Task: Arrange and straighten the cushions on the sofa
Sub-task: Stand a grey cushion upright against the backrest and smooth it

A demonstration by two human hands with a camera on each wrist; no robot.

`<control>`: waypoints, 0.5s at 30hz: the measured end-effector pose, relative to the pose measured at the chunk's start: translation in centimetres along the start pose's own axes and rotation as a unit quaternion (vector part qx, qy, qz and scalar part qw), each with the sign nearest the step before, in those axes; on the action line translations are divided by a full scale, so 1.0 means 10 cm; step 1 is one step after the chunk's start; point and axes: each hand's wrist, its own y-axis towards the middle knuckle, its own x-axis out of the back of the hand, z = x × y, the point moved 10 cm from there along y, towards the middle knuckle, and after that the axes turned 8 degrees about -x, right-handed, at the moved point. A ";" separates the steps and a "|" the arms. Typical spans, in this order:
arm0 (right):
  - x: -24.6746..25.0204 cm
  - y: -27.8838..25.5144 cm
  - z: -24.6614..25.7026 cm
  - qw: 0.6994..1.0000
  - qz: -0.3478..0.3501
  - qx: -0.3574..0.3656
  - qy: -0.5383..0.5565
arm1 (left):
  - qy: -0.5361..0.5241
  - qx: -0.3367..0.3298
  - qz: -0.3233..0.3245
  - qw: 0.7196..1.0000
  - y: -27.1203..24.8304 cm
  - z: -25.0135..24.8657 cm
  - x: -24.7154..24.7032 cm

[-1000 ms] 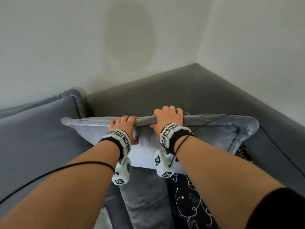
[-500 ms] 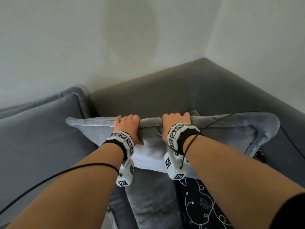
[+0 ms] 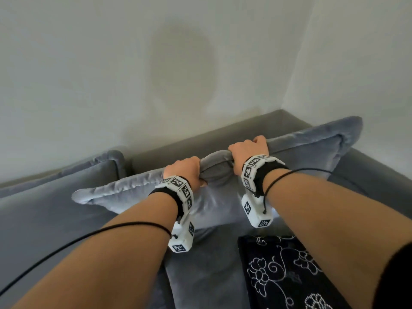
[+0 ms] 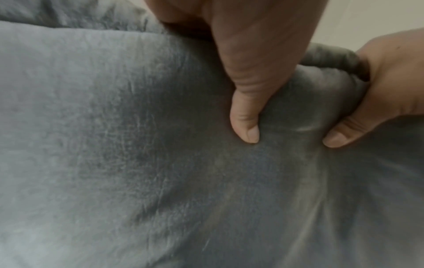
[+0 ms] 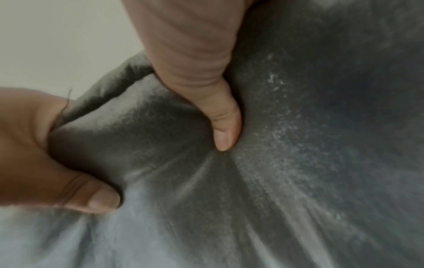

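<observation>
Held cushion: a pale grey-blue velvet cushion with a flanged edge is held up over the seat, its top edge slanting upward to the right, its right corner rising in front of the wall corner
Left hand: the left hand grips the cushion's top edge left of its middle, fingers wrapped over the far side; in the left wrist view its thumb presses into the near face of the fabric
Right hand: the right hand grips the same edge, just beside the left hand and higher; in the right wrist view its thumb digs into the velvet
Fabric between the hands: the edge bunches into a thick roll from one fist to the other, with creases fanning downward from both thumbs
Sofa: a dark grey upholstered corner sofa stands against the white walls, its back running behind the cushion
Second cushion: a larger grey-blue velvet cushion with a piped edge leans on the sofa back at the left, near the held cushion's left corner
Patterned cushion: a black cushion with white floral line work lies on the seat below the right forearm
Wrists: each wrist wears a black band with white blocks bearing black-and-white markers, and thin black cables trail along both forearms
</observation>
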 end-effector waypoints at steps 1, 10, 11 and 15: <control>0.00 0.06 0.01 1.000 -0.005 0.003 -0.006 | -0.009 0.005 -0.001 1.000 0.04 0.02 -0.01; -0.69 0.58 0.06 0.999 0.027 0.007 -0.037 | -0.030 0.017 -0.015 0.999 0.45 0.21 -0.45; -0.81 0.60 0.03 0.999 0.026 -0.009 -0.039 | -0.009 0.029 -0.034 0.999 0.45 0.28 -0.48; -1.17 0.61 -0.25 0.986 0.023 -0.150 0.063 | 0.014 0.121 -0.083 0.989 0.34 0.90 -0.72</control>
